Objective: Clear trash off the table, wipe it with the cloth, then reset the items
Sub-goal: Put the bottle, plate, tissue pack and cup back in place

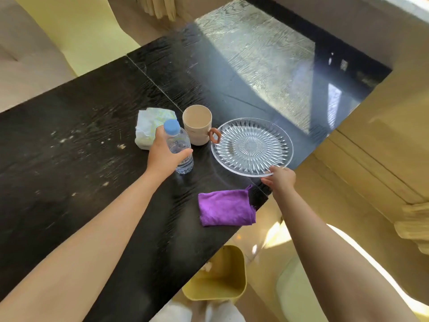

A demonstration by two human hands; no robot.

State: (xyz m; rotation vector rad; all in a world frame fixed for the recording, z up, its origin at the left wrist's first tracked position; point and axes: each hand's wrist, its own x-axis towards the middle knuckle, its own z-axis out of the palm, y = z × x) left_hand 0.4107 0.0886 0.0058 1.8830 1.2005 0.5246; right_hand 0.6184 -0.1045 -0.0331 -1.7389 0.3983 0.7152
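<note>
My left hand [163,152] is wrapped around a clear water bottle [180,147] with a blue cap, standing upright on the black table [69,159]. My right hand [279,177] pinches the near rim of a clear cut-glass plate [251,146] by the table's right edge. Between bottle and plate stands a beige mug [197,127] with a brown handle. Behind the bottle lies a white tissue pack [151,126]. A folded purple cloth [226,209] lies near the table's front right edge, below the plate.
A yellow trash bin [220,277] stands on the floor under the table's near right edge. The tabletop's left half shows pale smudges and crumbs. Sunlight glares on the far right of the table. A pale seat [299,287] is at lower right.
</note>
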